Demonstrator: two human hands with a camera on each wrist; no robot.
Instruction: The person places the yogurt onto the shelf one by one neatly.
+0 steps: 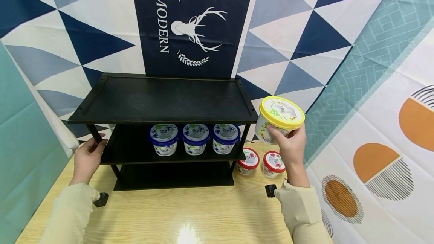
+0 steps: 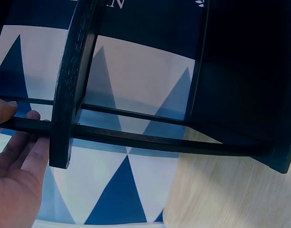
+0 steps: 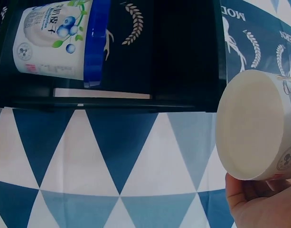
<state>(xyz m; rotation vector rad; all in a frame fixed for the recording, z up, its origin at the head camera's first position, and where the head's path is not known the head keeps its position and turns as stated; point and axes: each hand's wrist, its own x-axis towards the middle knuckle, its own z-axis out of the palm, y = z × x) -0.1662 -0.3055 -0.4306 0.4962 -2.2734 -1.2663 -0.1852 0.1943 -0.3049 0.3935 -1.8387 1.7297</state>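
My right hand [image 1: 292, 147] grips a white tub with a yellow lid [image 1: 283, 112], raised beside the right end of a black three-tier shelf [image 1: 166, 101]. The right wrist view shows the pale bottom of this tub [image 3: 252, 126]. At the shelf's other end, my left hand [image 1: 86, 159] holds the corner post [image 2: 24, 124], thumb on one side and fingers on the other. On the middle tier stand three blue-lidded tubs, a left one [image 1: 164, 139], a middle one [image 1: 196, 138] and a right one [image 1: 225, 138].
Two red-lidded tubs, one nearer the shelf [image 1: 248, 161] and one farther right [image 1: 273, 164], stand on the wooden table [image 1: 190, 214]. A patterned cloth wall [image 1: 271, 29] rises right behind the shelf. Another cloth wall [image 1: 383, 123] bounds the right side.
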